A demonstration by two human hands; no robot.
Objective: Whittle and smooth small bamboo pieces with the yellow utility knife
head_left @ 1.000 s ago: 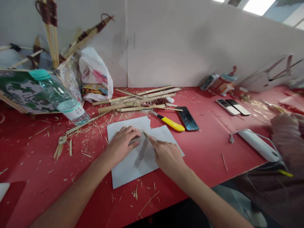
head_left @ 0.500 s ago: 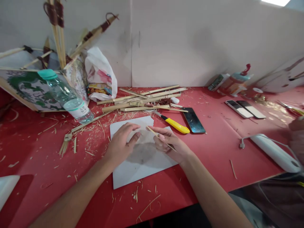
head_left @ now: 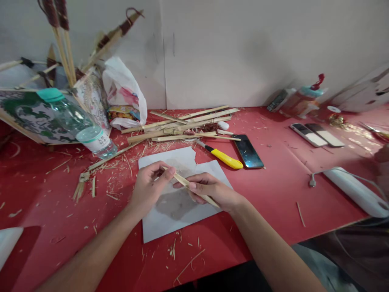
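Note:
A thin, flat bamboo strip [head_left: 181, 179] slants between my two hands, above a torn sheet of white paper [head_left: 164, 227]. My left hand [head_left: 149, 184] pinches its upper left end between thumb and fingers. Farther down the strip, my right hand [head_left: 211, 190] is closed around it, thumb on top, with the lower end sticking out past the palm. A yellow utility knife [head_left: 226, 158] lies just beyond the paper, beside a dark phone [head_left: 248, 152]. Behind them is a pile of bamboo sticks [head_left: 179, 129].
A clear water bottle [head_left: 94, 140] leans at the left near a white plastic bag [head_left: 124, 93] and a painted box frame [head_left: 27, 117]. Shavings litter the red table [head_left: 273, 202]. Two phones [head_left: 316, 134] and a white cabled device [head_left: 352, 192] lie right, near another person's hand [head_left: 383, 154].
My left hand has closed on the strip's end; before, it was apart from it. The strip has turned its broad face up. The view has shifted slightly.

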